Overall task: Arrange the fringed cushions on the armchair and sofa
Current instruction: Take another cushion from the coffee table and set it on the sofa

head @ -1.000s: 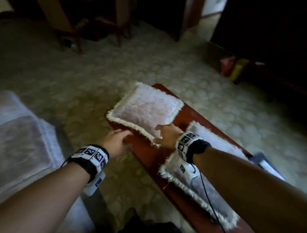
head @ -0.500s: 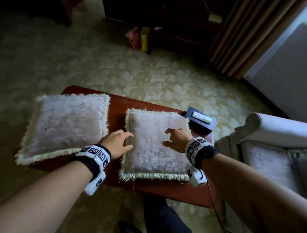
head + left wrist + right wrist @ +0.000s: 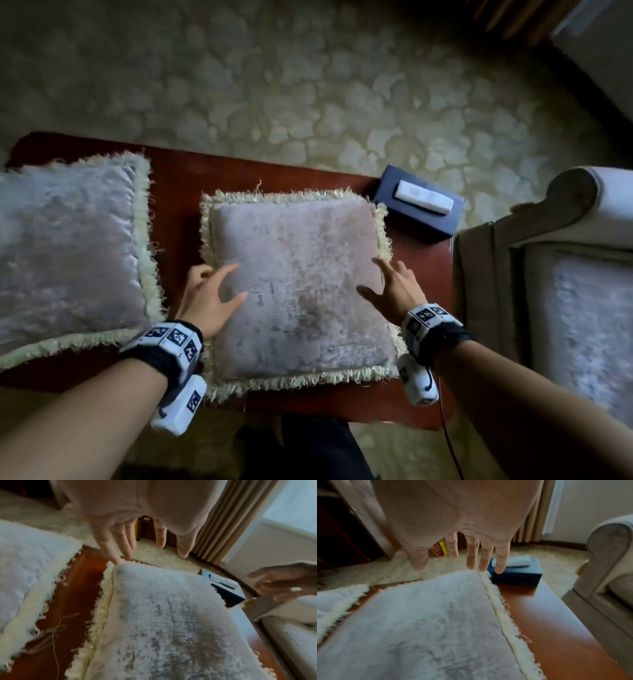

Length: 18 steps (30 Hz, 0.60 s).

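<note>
Two pale pink cushions with cream fringe lie flat on a red-brown coffee table (image 3: pixel 178 178). The middle cushion (image 3: pixel 301 291) is between my hands. My left hand (image 3: pixel 219 287) sits at its left edge, fingers spread, thumb on the top face. My right hand (image 3: pixel 390 284) is at its right edge, fingers straight. In the left wrist view the left hand (image 3: pixel 137 545) touches the cushion (image 3: pixel 163 622) with its outer fingertips (image 3: pixel 117 561). In the right wrist view the right hand (image 3: pixel 471 555) hovers just over the cushion (image 3: pixel 419 622). The second cushion (image 3: pixel 65 253) lies to the left.
A dark blue tissue box (image 3: pixel 418 216) with a white remote (image 3: pixel 424 200) on it stands at the table's far right corner. An armchair (image 3: pixel 565 205) with a rolled arm stands close to the right of the table. Patterned carpet (image 3: pixel 308 85) lies beyond.
My view has swung right, from the far cushion to the nearer one. Both hands have moved apart, from its top face to its left and right edges.
</note>
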Motion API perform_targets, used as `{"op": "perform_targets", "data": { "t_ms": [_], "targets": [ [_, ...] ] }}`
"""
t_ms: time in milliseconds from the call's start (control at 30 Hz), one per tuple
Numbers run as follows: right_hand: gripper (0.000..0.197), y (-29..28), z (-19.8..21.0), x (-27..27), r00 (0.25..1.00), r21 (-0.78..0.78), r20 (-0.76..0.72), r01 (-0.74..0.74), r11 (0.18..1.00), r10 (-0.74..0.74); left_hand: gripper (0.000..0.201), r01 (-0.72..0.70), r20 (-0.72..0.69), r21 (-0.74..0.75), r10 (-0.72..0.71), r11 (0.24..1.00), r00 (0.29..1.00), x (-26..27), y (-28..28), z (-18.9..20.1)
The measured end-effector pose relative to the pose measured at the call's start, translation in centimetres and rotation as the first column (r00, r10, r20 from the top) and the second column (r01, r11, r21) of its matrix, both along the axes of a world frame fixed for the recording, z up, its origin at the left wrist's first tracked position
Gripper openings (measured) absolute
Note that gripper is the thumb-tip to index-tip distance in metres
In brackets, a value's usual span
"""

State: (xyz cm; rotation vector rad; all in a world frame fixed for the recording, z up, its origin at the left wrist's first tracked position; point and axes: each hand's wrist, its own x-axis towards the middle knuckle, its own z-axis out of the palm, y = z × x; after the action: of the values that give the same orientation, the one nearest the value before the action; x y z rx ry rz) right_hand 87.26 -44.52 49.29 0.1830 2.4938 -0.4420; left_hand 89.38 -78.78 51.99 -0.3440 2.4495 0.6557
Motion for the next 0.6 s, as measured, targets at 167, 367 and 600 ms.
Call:
{"op": "perform_targets", "data": {
  "t_ms": [167,367,600],
  "targets": [
    [0.089,1.5,-6.8,-0.9,0.995,-0.047,0.008,0.096,0.994,-0.096,0.080,-0.171,0.078,0.030,0.168,0.985,0.983,-0.6,0.3,-6.9],
    [0.107,-0.1,-12.9,-1.8,0.992,-0.146,0.037,0.127,0.981,-0.123,0.106,-0.387,0.139,-0.001,0.384,0.922,0.913,-0.4,-2.1,-13.8],
    [0.116,-0.3,-15.8,-2.2,0.981,-0.255,0.009,0.190,0.948,-0.194,0.121,-0.458,0.135,0.430,0.446,0.778,0.885,-0.5,-2.0,-17.5]
  ]
}}
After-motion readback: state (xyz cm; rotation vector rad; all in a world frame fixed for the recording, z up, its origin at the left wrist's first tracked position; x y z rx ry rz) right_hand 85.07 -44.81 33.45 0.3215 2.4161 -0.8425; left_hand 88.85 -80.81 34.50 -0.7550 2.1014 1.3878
